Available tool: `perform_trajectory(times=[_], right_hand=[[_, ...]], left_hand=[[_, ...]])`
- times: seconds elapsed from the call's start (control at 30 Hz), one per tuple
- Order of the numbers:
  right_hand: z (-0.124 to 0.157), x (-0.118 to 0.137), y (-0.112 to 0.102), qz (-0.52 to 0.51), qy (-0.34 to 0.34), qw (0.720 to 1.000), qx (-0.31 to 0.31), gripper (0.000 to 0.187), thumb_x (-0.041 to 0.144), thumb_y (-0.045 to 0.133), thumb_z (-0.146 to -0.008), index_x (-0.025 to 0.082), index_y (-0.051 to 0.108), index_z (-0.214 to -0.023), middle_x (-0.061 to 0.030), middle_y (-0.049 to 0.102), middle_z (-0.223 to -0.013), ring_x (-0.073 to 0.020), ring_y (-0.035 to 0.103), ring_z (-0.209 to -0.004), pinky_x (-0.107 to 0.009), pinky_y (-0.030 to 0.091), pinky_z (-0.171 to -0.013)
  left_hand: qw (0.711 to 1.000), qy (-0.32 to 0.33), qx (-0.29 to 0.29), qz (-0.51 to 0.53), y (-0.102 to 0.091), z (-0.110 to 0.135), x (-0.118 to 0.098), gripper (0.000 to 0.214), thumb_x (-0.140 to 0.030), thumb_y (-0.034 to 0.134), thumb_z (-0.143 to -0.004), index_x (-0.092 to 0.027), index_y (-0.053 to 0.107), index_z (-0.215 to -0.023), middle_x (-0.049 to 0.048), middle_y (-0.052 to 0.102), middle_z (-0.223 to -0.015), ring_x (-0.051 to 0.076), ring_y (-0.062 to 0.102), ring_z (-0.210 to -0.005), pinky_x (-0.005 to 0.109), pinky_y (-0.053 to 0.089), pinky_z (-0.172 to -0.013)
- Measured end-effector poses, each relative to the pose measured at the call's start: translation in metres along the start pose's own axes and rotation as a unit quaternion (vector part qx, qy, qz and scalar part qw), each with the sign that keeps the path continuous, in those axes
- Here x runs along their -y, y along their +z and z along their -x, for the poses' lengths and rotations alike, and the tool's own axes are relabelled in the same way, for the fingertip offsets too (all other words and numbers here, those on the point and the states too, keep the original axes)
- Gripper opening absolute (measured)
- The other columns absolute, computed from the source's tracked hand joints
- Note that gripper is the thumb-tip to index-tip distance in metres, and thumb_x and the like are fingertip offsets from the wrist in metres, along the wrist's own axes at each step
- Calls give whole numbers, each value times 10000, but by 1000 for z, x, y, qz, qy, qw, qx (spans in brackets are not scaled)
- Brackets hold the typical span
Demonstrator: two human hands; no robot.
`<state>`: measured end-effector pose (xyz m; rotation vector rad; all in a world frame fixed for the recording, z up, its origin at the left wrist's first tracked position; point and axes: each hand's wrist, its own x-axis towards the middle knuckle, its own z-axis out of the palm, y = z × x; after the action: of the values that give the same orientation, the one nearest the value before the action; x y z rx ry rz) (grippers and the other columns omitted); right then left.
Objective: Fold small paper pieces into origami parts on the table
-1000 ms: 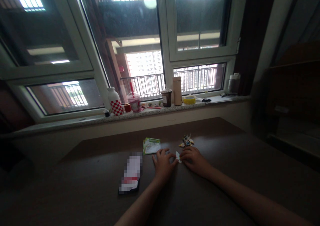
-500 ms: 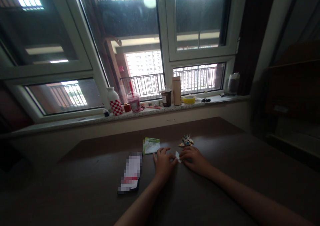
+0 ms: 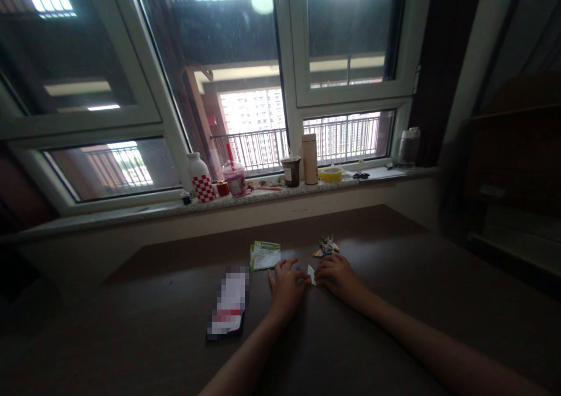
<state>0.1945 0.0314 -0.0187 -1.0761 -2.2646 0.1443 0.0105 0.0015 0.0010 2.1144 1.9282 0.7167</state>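
Observation:
Both of my hands rest on a dark brown table [image 3: 394, 326] and meet over a small white folded paper [image 3: 311, 275]. My left hand [image 3: 286, 288] has its fingers curled, the tips pinching the paper's left side. From the right, my right hand [image 3: 338, 277] pinches the same paper with bent fingers. A little heap of small coloured folded papers [image 3: 327, 246] lies just beyond my right hand. A green and white paper packet [image 3: 265, 254] lies flat just beyond my left hand.
A phone [image 3: 228, 309] with a blurred screen lies left of my left hand. On the windowsill [image 3: 131, 211] stand a checked bottle [image 3: 201, 178], a pink drink cup [image 3: 235, 177], a dark cup [image 3: 291, 170], a tan flask [image 3: 310, 159], yellow tape [image 3: 331, 174], scissors and a jar [image 3: 409, 146].
My hands and the small white paper have barely shifted; the fingers keep working the paper in place.

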Motion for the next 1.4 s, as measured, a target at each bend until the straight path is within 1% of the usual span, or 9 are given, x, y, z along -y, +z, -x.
perform_trajectory(times=[0.27, 0.47, 0.6, 0.73, 0.83, 1.03, 1.13, 1.27, 1.4], right_hand=[[0, 9, -5, 35, 11, 999, -9, 109, 236, 618, -883, 277, 716, -860, 10, 736, -931, -233, 570, -1130, -495, 251, -1104], [-2, 13, -3, 67, 26, 997, 10, 149, 245, 542, -919, 239, 689, -892, -44, 709, -1015, -260, 545, -1173, -533, 232, -1121], [-1, 15, -5, 60, 24, 998, 8, 158, 228, 521, -920, 223, 677, -901, -54, 700, -1020, -249, 542, -1166, -517, 228, -1130], [1, 17, -9, 25, 13, 1000, 0, 95, 279, 602, -877, 251, 690, -897, -17, 704, -982, -242, 527, -1171, -505, 191, -1143], [1, 14, -8, 10, 32, 999, -6, 73, 268, 636, -850, 261, 708, -856, 0, 711, -951, -238, 532, -1155, -506, 167, -1143], [-2, 5, -2, -26, 83, 996, 15, 111, 327, 644, -849, 268, 730, -812, -5, 715, -966, -245, 515, -1163, -481, 227, -1101], [-3, 2, 1, -36, 114, 992, 27, 138, 363, 646, -849, 257, 724, -805, -14, 702, -1021, -249, 495, -1178, -448, 276, -1072], [-5, 2, 3, -20, 148, 988, 44, 165, 374, 625, -858, 228, 699, -863, -53, 635, -1157, -253, 470, -1200, -408, 330, -1037], [-6, 4, 4, 1, 167, 984, 64, 194, 399, 593, -870, 222, 670, -891, -65, 590, -1206, -265, 452, -1212, -410, 338, -1032]], left_hand=[[1000, 0, 7, 5, 0, -1, 1, 118, -338, 695, -792, -377, 766, -878, -43, 545, -1394, 307, 333, -1351, 668, 134, -1121], [1000, -2, -6, 2, 1, -1, 1, 94, -375, 699, -791, -378, 766, -857, -45, 569, -1366, 299, 354, -1336, 652, 156, -1123], [1000, 10, -12, -2, 1, -1, 1, 91, -383, 689, -804, -369, 764, -854, -42, 581, -1351, 300, 367, -1327, 659, 162, -1116], [1000, 11, -15, -3, 0, 0, 0, 94, -385, 676, -815, -360, 761, -843, -36, 582, -1350, 304, 368, -1326, 676, 159, -1108], [1000, 11, -14, -1, -2, 1, -1, 105, -389, 665, -822, -357, 762, -848, -31, 580, -1355, 305, 367, -1328, 676, 159, -1109], [1000, 14, -12, -9, -2, 2, -2, 119, -413, 656, -823, -361, 763, -831, -54, 570, -1376, 298, 353, -1347, 661, 139, -1124], [1000, 10, -13, -11, -2, 2, -3, 130, -424, 652, -821, -362, 765, -838, -53, 547, -1401, 301, 344, -1357, 665, 126, -1125], [1000, -10, -13, -16, -2, 0, -4, 143, -439, 642, -820, -370, 763, -852, -47, 495, -1449, 304, 329, -1372, 685, 116, -1116], [999, -27, -8, -18, 0, -1, -6, 141, -451, 643, -816, -376, 757, -850, -36, 428, -1499, 313, 295, -1395, 717, 116, -1093]])
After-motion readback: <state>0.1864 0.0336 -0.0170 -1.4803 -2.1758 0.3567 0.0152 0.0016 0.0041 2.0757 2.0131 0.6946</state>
